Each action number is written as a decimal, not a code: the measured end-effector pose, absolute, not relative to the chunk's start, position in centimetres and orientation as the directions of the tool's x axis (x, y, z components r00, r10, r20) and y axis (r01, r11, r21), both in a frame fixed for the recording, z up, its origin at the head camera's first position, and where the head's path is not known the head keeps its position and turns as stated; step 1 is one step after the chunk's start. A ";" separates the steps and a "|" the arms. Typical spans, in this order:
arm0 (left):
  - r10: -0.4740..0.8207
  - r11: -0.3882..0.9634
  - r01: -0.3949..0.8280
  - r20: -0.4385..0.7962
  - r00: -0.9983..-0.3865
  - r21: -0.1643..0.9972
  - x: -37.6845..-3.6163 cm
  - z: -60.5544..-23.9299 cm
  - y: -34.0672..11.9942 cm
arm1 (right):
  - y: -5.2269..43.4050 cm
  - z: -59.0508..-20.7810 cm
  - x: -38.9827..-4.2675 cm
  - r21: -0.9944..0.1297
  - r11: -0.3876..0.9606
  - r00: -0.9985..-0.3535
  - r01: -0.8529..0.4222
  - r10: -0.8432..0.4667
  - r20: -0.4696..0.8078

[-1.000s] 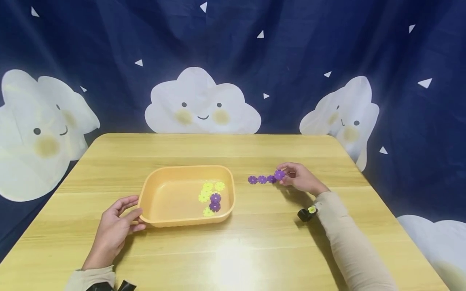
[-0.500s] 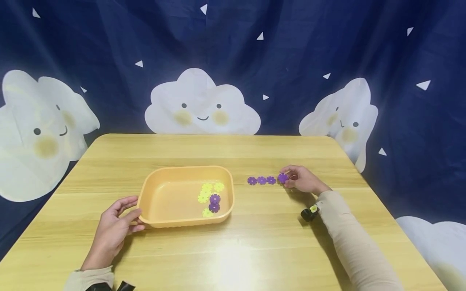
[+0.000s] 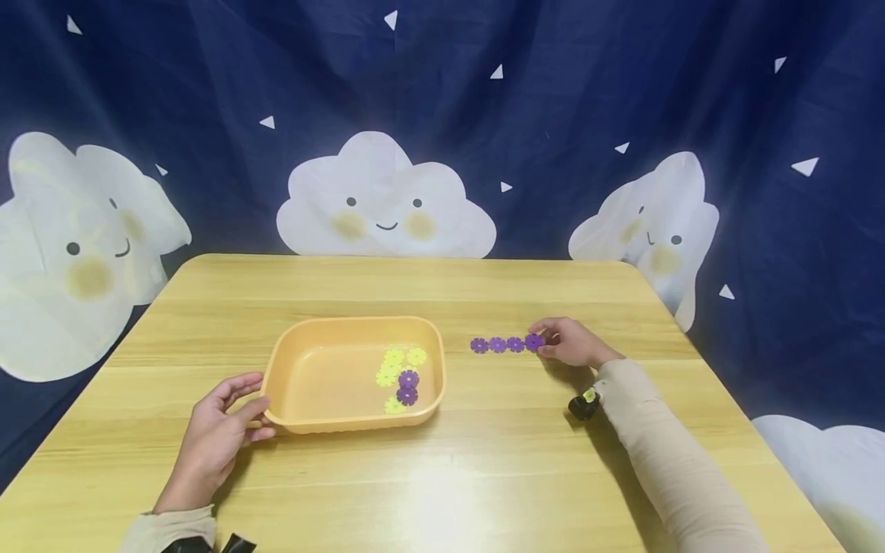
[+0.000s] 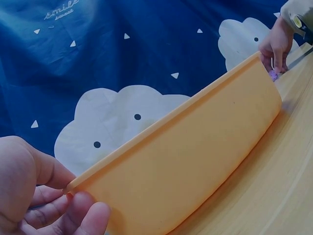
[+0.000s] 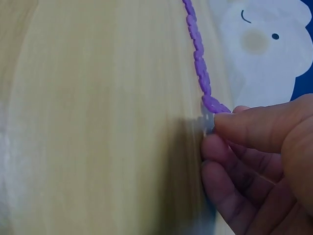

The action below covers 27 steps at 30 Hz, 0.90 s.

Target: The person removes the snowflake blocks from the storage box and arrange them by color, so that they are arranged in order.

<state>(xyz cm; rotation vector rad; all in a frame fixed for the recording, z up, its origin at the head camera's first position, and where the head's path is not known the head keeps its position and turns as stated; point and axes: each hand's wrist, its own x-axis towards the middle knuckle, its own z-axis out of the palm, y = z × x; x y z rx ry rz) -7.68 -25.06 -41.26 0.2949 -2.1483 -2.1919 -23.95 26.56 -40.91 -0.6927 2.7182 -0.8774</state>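
Now right hand (image 3: 570, 343) pinches the end disc (image 3: 533, 342) of the purple row (image 3: 498, 344) on the counter (image 3: 484, 476); keep it flat, edge touching its neighbour; left hand (image 3: 214, 438), fingers loose, steadies tray (image 3: 276, 369).

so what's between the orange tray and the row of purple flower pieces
Only bare wooden table lies between the orange tray and the row of purple flower pieces; the head view shows the gap. The right hand is at the row's far end, not in between.
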 end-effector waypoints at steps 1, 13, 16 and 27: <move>-0.175 -0.028 -0.092 -0.096 -0.980 0.995 -7.7 -41.3 -25.1 | 26.6 -40.9 -24.0 -0.585 0.716 -0.868 -0.382 -0.496 -0.040; -0.172 -0.012 -0.102 -0.103 -0.980 0.995 -7.6 -41.2 -25.1 | 26.7 -41.0 -24.3 -0.525 0.747 -0.863 -0.409 -0.503 -0.042; -0.173 -0.007 -0.105 -0.105 -0.979 0.994 -7.6 -41.2 -25.1 | 26.7 -41.0 -24.4 -0.512 0.752 -0.861 -0.416 -0.506 -0.044; -0.178 0.002 -0.107 -0.105 -0.978 0.994 -7.6 -41.1 -24.9 | 26.6 -40.9 -24.4 -0.505 0.762 -0.863 -0.405 -0.502 -0.066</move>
